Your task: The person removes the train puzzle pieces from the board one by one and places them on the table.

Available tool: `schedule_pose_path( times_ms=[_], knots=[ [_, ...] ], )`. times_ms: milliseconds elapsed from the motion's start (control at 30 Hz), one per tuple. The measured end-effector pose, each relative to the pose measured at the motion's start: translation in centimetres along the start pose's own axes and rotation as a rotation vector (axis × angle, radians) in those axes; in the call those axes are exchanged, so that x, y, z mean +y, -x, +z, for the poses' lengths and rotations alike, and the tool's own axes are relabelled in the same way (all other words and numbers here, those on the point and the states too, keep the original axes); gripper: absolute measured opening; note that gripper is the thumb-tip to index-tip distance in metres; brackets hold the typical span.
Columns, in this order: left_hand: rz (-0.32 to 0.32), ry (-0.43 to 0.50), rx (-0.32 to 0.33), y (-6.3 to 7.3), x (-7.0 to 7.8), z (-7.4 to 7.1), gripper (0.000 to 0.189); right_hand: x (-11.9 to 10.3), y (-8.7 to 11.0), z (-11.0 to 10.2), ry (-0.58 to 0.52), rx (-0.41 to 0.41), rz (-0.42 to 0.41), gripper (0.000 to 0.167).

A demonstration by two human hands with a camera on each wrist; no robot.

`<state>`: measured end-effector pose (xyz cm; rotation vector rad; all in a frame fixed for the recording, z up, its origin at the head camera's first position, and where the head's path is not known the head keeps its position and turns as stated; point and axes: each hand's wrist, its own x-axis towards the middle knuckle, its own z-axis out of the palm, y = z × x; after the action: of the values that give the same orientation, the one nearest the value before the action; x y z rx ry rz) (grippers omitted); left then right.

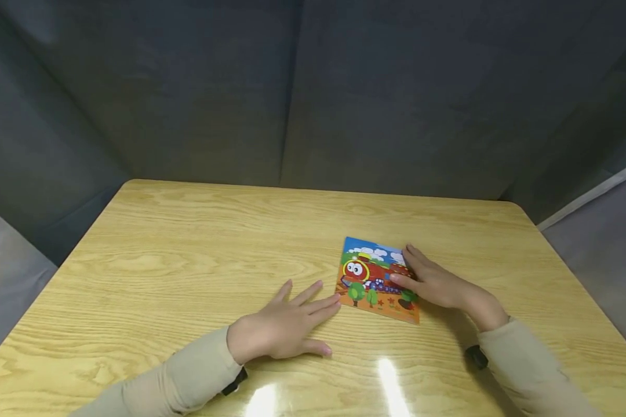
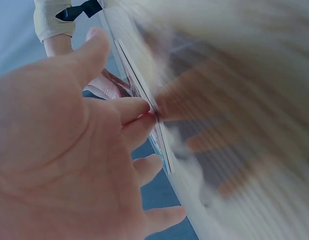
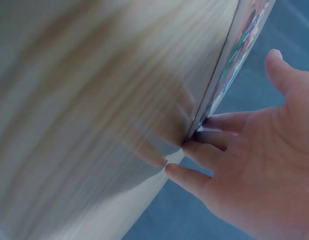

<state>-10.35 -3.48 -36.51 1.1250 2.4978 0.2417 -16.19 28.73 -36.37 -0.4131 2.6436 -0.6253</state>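
With left hand (image 1: 287,329) splayed, touches the picture board (image 1: 362,275) at its near-left corner; with right hand (image 1: 440,285) straight-fingered, touches its right side on the counter (image 1: 198,249); grips nothing.

A thin, squarish cartoon train picture board (image 1: 372,279) lies flat, face up, just right of centre in the head view, its lower edge sloping down rightward. It shows a red, big-eyed locomotive under blue sky above orange ground. The left hand's (image 1: 289,329) fingertips touch its lower-left corner; the right hand's (image 1: 438,285) fingers meet its right edge.
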Motion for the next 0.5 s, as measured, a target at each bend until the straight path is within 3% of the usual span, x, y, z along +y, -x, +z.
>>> schedule_pose_path(
  times_ms=[500],
  knots=[
    [-0.012, 0.094, 0.055, 5.6, -1.8, 0.4, 0.077, -3.7, -3.2, 1.6, 0.083, -0.030, -0.069, 0.089]
  ],
)
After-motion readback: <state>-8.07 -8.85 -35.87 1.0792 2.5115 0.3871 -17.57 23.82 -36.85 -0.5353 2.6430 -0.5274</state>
